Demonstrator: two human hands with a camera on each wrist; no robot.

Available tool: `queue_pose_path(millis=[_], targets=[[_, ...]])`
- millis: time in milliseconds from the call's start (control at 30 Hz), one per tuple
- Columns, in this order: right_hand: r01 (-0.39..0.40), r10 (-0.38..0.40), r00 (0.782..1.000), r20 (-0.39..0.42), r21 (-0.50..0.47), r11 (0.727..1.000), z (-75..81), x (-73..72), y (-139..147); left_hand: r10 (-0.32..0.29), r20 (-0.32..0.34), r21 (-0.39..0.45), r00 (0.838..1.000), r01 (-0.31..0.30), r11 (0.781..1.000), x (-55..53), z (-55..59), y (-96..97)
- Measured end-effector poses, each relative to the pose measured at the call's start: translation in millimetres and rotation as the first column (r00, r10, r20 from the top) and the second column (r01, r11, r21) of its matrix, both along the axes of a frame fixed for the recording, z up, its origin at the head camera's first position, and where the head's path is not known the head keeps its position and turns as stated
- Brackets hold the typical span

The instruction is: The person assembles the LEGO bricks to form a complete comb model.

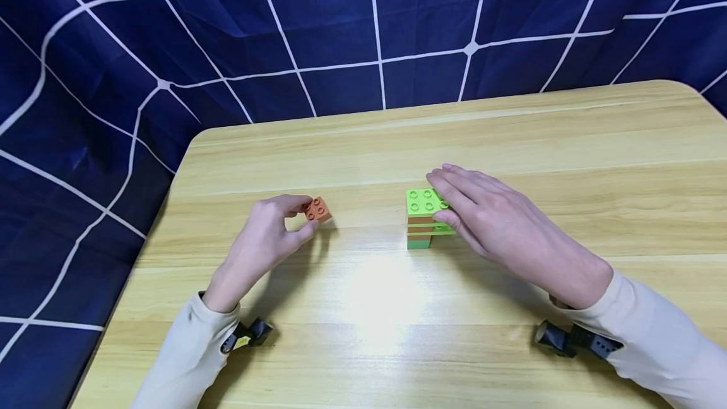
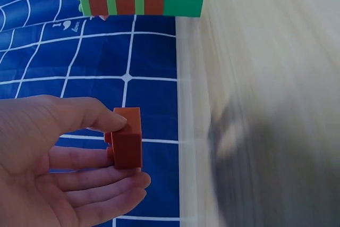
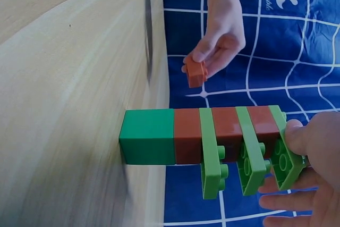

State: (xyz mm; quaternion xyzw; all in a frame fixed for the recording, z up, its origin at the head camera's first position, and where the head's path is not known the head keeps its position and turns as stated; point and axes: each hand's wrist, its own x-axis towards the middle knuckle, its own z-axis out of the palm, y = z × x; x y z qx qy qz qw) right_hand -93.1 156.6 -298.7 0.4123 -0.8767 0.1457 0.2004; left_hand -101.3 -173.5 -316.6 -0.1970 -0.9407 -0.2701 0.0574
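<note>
My left hand pinches an orange-brown toy brick with studs on top between thumb and fingers, held above the table. To its right stands a stack of toy bricks: a dark green block at the bottom, then brown bricks alternating with light green plates. Those plates jut out to one side past the bricks. At the top of the stack, my right hand grips the overhanging end of the uppermost light green plate, thumb on the near side. Its fingers hide part of that plate in the head view.
Both hands are over a light wood-grain table with rounded corners. A dark blue cloth with white lines hangs behind and to the left of it. Small black cameras are strapped at both wrists.
</note>
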Motion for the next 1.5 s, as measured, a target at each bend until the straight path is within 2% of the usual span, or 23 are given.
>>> queue_pose_path(millis=[333, 733, 1167, 1500], targets=[[-0.006, 0.006, 1.000, -0.001, -0.006, 1.000, -1.8, 0.6, 0.0, -0.050, -0.006, 0.007, 0.999, 0.050, 0.999, -0.4, 6.4, 10.7], [-0.009, 0.009, 1.000, -0.001, -0.004, 1.000, -2.3, 0.0, -0.5, -0.111, -0.074, 0.038, 0.991, 0.114, 0.993, 3.1, 20.3, 27.4], [-0.002, 0.002, 1.000, -0.001, 0.000, 1.000, -1.0, 0.6, -0.5, -0.184, -0.133, 0.034, 0.974, 0.190, 0.981, 3.3, 32.0, 45.4], [0.002, -0.002, 1.000, 0.004, -0.002, 1.000, 0.2, 0.5, -0.4, -0.236, -0.160, 0.083, 0.958, 0.252, 0.964, 3.9, 40.1, 57.0]])
